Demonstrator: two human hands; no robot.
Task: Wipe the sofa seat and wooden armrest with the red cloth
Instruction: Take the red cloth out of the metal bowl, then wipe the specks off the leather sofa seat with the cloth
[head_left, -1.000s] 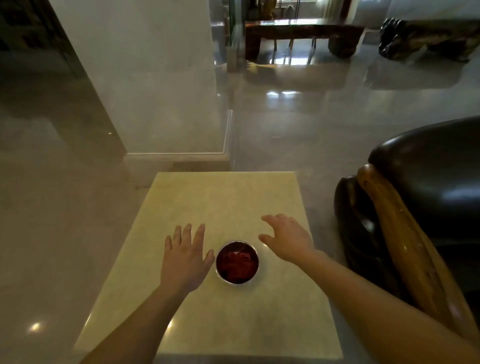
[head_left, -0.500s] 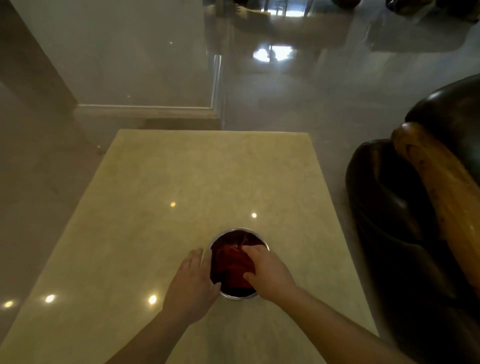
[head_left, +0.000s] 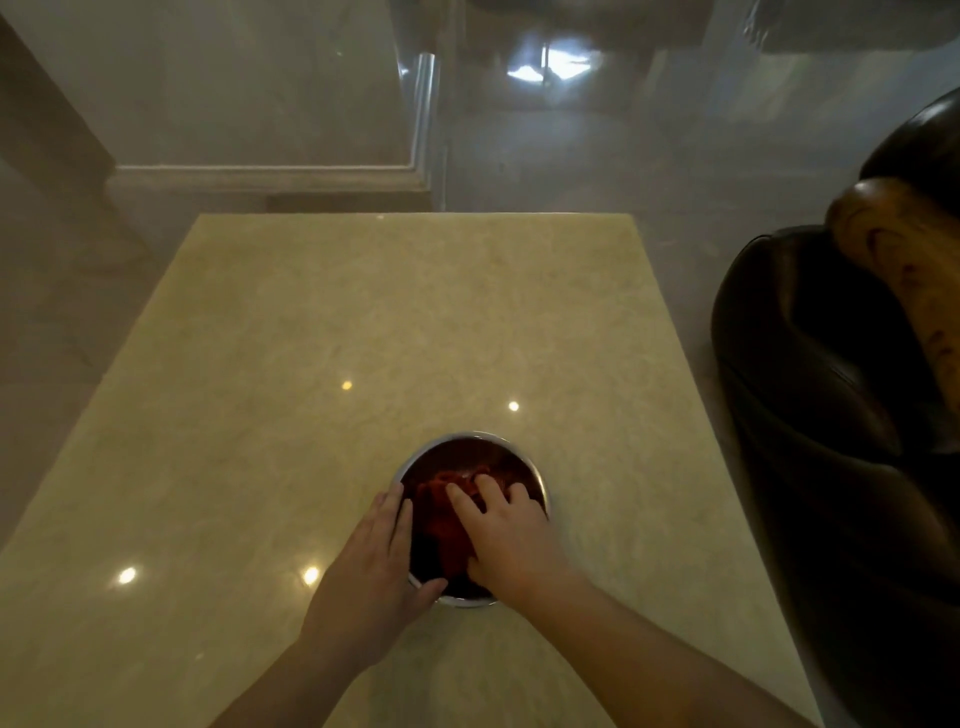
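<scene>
A red cloth (head_left: 441, 514) lies bunched inside a small round metal bowl (head_left: 470, 439) on a beige marble table (head_left: 363, 338). My right hand (head_left: 506, 538) reaches into the bowl with its fingers spread on the cloth; I cannot tell whether it grips it. My left hand (head_left: 376, 566) cups the bowl's left wall from outside. At the right edge stands the dark leather sofa (head_left: 810, 415) with its rounded wooden armrest (head_left: 904, 270). The sofa seat is out of view.
Glossy pale floor tiles (head_left: 571, 156) surround the table. A pale stone column base (head_left: 260, 176) stands just beyond the table's far edge. A narrow strip of floor separates the table's right edge from the sofa.
Both hands came from hovering over the table to the bowl: the left now holds its side, the right went in onto the cloth. My head moved closer and tilted down.
</scene>
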